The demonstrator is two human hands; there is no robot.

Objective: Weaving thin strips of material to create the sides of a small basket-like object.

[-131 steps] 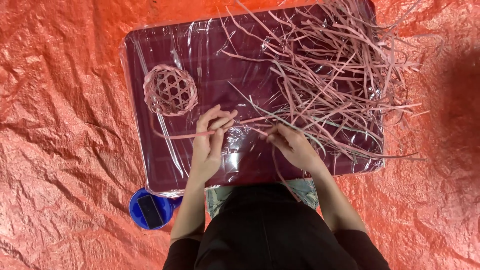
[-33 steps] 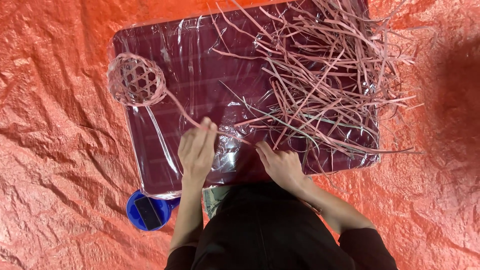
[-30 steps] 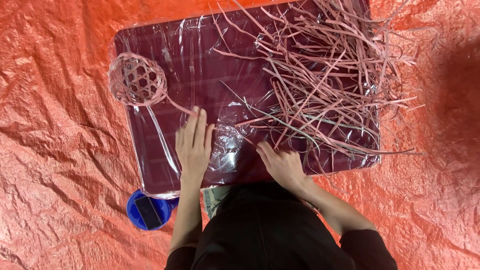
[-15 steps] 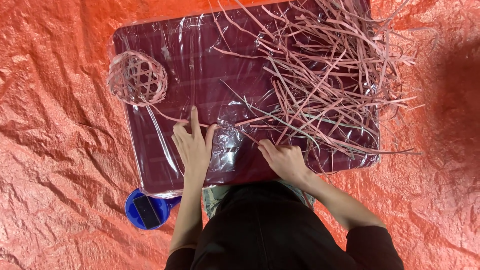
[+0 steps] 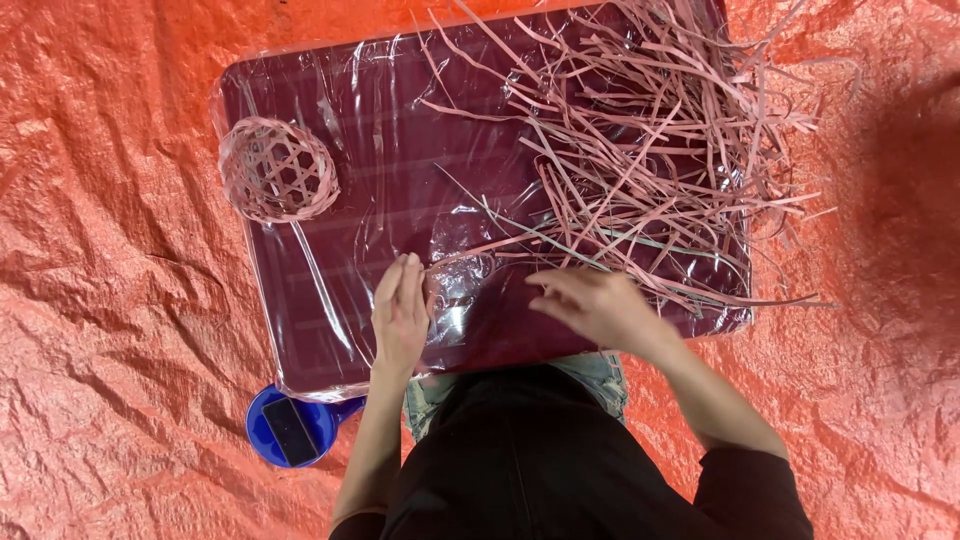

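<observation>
An orange tarp [image 5: 120, 300] lies under a dark board [image 5: 400, 120] wrapped in clear film. The heap of pink strips [image 5: 650, 150] lies up and right of both hands, nearer the right hand [image 5: 590, 305], whose fingers curl loosely on a strip end. The left hand [image 5: 400, 320] lies flat, fingers together, holding nothing.

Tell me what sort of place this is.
Probably a makeshift weaving spot on the ground: an orange tarp, a plastic-wrapped board, loose pink strips and a small woven ball.
</observation>
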